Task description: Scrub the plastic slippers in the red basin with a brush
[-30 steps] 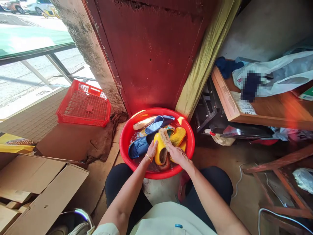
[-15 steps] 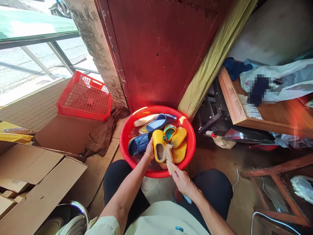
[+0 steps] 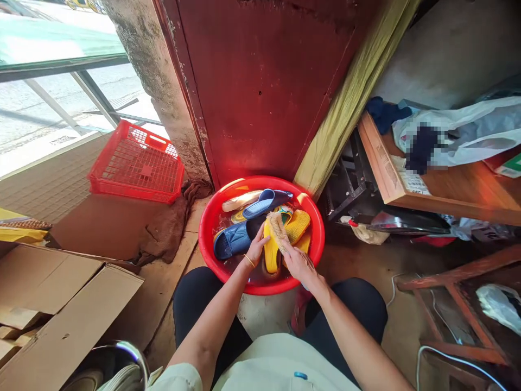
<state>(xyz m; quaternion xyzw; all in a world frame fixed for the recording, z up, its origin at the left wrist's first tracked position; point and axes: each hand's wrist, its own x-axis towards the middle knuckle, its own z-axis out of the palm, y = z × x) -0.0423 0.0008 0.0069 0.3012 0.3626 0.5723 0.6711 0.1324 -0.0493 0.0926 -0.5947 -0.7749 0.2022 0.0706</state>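
Slippers fill a red basin [image 3: 211,228] on the floor between the person's knees, set against a dark red door [image 3: 264,92]. The left hand [image 3: 256,248] is closed around the edge of a yellow slipper [image 3: 270,251], holding it on its side over the water. The right hand [image 3: 299,264] is wrapped around the handle of a scrub brush [image 3: 278,229], whose bristles press against that same slipper. A blue slipper [image 3: 233,240] lies just left of the left hand; another blue one [image 3: 264,202] and more yellow ones sit behind. A red basket [image 3: 136,171] stands well apart on the left, near flattened cardboard [image 3: 61,304].
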